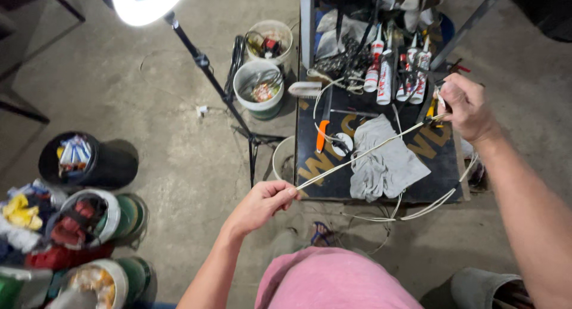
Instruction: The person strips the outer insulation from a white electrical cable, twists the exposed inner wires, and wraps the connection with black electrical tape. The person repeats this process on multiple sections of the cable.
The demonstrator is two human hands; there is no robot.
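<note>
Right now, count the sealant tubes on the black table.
4, maybe more hidden under the clutter. All lie side by side at the table's far end: one leftmost, the next beside it, then, and the rightmost nearest the right hand.

Workshop — concrete floor [179, 166], parts buckets [259, 89], sealant tubes [396, 71].

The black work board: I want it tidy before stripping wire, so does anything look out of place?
A grey rag lies crumpled on the black work board under the white cable stretched between the left hand and right hand. More cable trails off the front edge.
</note>
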